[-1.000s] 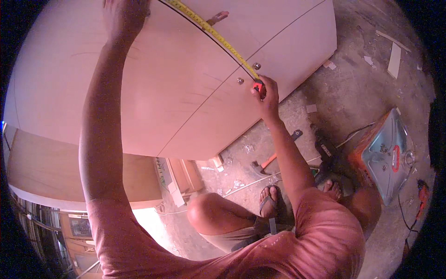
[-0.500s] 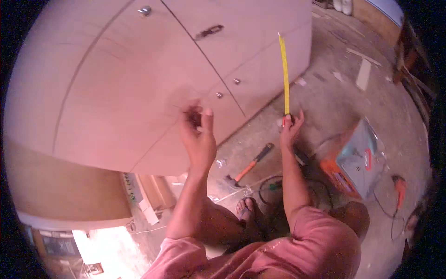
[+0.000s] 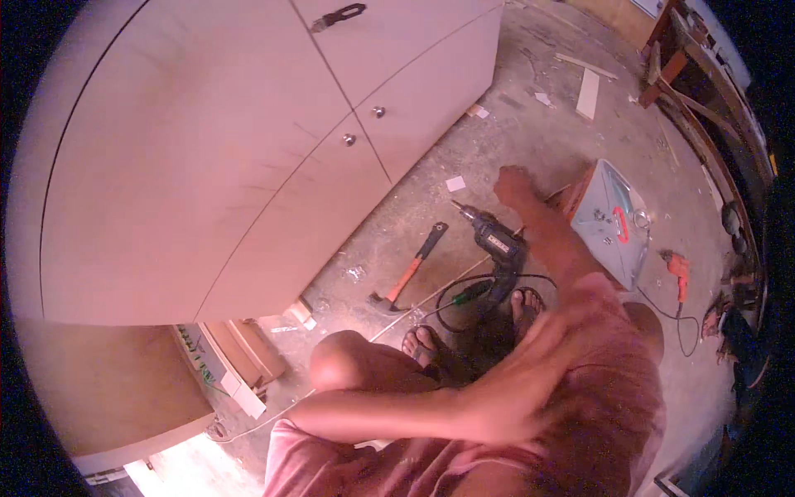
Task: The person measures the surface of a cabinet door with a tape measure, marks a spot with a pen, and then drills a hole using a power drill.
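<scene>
The right hand (image 3: 515, 187) looks loosely curled, the left hand (image 3: 520, 396) too blurred to judge; I can't tell either's hold. Best steer wide of the drill (image 3: 497, 242) near the right.

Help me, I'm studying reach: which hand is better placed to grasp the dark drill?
Probably the right hand: it is out near the dark drill, while the left hand, its arm folded across, lies farther off.

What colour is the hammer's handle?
The hammer's handle is orange and black; it shows best in the head view.
</scene>
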`<action>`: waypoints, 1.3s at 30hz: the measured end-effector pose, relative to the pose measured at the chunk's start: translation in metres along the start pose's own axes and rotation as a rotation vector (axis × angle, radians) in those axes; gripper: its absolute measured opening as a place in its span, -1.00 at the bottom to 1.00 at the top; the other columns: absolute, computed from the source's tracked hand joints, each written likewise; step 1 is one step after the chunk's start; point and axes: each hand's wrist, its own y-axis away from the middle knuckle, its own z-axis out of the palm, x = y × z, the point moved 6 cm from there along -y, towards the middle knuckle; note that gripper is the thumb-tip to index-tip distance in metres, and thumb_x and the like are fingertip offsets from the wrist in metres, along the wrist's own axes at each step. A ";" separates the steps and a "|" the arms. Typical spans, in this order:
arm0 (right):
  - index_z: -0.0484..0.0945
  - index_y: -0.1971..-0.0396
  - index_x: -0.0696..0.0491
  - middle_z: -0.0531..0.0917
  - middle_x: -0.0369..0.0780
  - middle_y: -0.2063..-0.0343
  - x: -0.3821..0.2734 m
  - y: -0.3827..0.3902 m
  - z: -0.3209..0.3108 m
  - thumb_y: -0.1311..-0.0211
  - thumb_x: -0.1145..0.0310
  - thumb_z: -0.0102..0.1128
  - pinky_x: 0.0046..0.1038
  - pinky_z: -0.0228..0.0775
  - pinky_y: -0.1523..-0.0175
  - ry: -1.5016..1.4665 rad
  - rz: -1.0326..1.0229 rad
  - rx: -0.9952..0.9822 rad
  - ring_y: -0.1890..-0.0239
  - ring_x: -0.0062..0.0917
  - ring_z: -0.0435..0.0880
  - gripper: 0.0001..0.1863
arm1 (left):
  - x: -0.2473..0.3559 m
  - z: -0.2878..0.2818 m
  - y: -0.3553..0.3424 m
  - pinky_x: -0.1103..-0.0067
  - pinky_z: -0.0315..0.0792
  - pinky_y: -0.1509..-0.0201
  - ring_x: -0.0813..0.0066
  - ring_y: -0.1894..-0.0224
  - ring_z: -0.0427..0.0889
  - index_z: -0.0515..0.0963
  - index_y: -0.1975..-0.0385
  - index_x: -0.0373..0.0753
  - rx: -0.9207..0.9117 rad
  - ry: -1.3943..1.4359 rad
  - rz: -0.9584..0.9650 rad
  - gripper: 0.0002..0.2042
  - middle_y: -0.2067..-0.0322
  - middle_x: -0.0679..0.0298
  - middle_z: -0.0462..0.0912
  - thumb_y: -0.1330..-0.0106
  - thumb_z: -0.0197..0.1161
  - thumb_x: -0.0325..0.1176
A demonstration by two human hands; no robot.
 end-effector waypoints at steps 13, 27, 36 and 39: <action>0.62 0.08 0.21 0.69 0.09 0.11 -0.137 -0.015 -0.218 -0.13 0.17 0.29 0.01 0.52 -0.09 0.025 -0.868 -0.011 0.03 0.00 0.69 -0.54 | -0.011 0.002 0.043 0.59 0.36 -0.02 0.44 0.14 0.46 0.42 -0.04 -0.37 -0.303 0.817 -0.325 -0.59 0.17 0.27 0.50 -0.50 0.18 -0.10; 0.53 -0.03 0.20 0.62 0.10 0.02 -0.059 0.270 -0.210 -0.14 0.13 0.32 0.03 0.41 -0.18 -0.660 -0.496 0.032 -0.06 0.01 0.60 -0.46 | -0.057 -0.008 0.059 0.54 0.42 -0.03 0.37 0.10 0.53 0.43 -0.06 -0.36 -0.146 0.620 -0.562 -0.63 0.11 0.22 0.54 -0.49 0.15 -0.17; 0.48 -0.09 0.19 0.57 0.11 -0.03 -0.041 0.300 -0.175 -0.14 0.11 0.35 0.04 0.35 -0.23 -0.848 -0.308 -0.011 -0.12 0.03 0.54 -0.39 | -0.073 -0.024 0.056 0.51 0.45 -0.04 0.32 0.08 0.57 0.44 -0.08 -0.36 -0.132 0.633 -0.578 -0.65 0.07 0.19 0.57 -0.49 0.13 -0.22; 0.46 -0.12 0.19 0.56 0.11 -0.05 -0.044 0.282 -0.171 -0.14 0.10 0.35 0.04 0.32 -0.25 -0.901 -0.309 0.004 -0.14 0.03 0.52 -0.37 | -0.074 -0.041 0.059 0.50 0.46 -0.04 0.30 0.07 0.59 0.44 -0.09 -0.36 -0.092 0.622 -0.605 -0.66 0.06 0.18 0.58 -0.49 0.12 -0.23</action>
